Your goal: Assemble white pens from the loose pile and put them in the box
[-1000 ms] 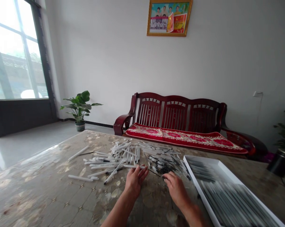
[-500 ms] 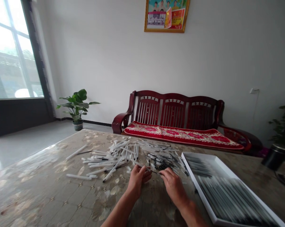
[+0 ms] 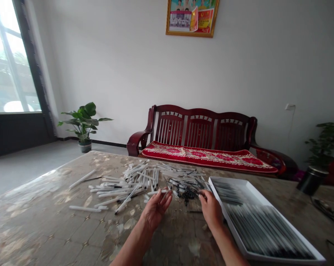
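Observation:
A heap of white pen barrels (image 3: 133,181) lies on the marble-patterned table (image 3: 58,221), with a tangle of dark pen parts (image 3: 186,188) to its right. My left hand (image 3: 156,208) reaches forward with its fingers spread, the tips at a white barrel on the heap's near edge. My right hand (image 3: 211,207) is at the dark parts, close to the white tray (image 3: 250,186) that holds rows of dark pens. Its fingers are curled and their tips are hidden. One thin dark refill (image 3: 194,211) lies between my hands.
A red wooden bench (image 3: 200,136) with a red cushion stands behind the table. A potted plant (image 3: 82,122) is on the floor at the left. A black pot (image 3: 309,181) sits at the table's far right. Loose barrels are scattered leftwards.
The view has turned right. My left hand has spread its fingers. My right hand has moved right, towards the tray, and a thin refill now lies on the table between my hands.

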The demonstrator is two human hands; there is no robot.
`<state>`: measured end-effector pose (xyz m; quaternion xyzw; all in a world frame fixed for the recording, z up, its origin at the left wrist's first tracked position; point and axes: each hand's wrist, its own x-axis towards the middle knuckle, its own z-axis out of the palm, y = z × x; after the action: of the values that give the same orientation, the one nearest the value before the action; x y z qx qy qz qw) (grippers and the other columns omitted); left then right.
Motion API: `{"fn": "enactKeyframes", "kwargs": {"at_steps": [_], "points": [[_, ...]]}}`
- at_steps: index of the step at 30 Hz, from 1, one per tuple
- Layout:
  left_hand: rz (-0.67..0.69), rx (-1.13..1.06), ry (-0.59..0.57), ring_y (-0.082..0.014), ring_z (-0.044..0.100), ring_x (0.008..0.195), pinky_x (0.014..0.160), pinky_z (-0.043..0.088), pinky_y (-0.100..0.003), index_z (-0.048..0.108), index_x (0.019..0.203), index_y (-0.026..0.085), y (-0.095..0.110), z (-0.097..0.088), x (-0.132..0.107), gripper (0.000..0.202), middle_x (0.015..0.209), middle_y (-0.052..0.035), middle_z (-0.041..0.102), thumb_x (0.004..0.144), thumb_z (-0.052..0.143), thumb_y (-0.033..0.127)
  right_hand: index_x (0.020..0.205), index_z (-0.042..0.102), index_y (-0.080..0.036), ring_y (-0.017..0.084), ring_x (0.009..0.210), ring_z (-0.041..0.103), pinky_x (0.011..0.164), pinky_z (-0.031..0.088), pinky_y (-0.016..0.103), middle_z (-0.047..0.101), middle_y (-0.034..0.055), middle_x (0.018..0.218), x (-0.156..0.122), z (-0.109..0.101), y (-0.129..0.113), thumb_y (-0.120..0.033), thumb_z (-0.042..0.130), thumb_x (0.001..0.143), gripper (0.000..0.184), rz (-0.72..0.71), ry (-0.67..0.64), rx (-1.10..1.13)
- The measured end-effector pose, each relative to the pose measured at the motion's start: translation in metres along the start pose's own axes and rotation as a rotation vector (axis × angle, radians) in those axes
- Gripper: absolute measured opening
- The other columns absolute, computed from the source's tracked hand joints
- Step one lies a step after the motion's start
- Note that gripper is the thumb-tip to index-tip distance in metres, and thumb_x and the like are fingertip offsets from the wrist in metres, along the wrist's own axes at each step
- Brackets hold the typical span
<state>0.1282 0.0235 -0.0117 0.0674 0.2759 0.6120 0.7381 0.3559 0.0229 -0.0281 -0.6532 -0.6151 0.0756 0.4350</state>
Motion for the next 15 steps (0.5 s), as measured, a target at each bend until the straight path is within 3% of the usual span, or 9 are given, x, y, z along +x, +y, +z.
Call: {"fn": "enactKeyframes", "kwargs": {"at_steps": [6, 15], "points": [[0.006, -0.017, 0.021, -0.0219, 0.075, 0.079, 0.074, 0.063, -0.035, 0.063, 0.078, 0.012, -0.006, -0.003, 0.004, 0.010, 0.087, -0.0082, 0.075, 0.083, 0.062, 0.004, 0.099, 0.070, -0.026, 0.019, 0.097, 0.064, 0.079, 0.045, 0.027, 0.070, 0.0032, 0.102, -0.007, 0.005, -0.008, -0.020, 0.050, 0.088, 0.024, -0.114, -0.181, -0.304], [0.018, 0.136, 0.030, -0.0174, 0.074, 0.068, 0.062, 0.062, -0.028, 0.057, 0.084, 0.013, -0.014, -0.001, 0.001, 0.007, 0.084, -0.0089, 0.074, 0.088, 0.057, 0.007, 0.089, 0.071, -0.028, 0.019, 0.095, 0.063, 0.077, 0.042, 0.026, 0.070, 0.0016, 0.095, -0.008, 0.018, -0.032, -0.017, 0.061, 0.083, 0.016, -0.207, -0.218, -0.433]]}}
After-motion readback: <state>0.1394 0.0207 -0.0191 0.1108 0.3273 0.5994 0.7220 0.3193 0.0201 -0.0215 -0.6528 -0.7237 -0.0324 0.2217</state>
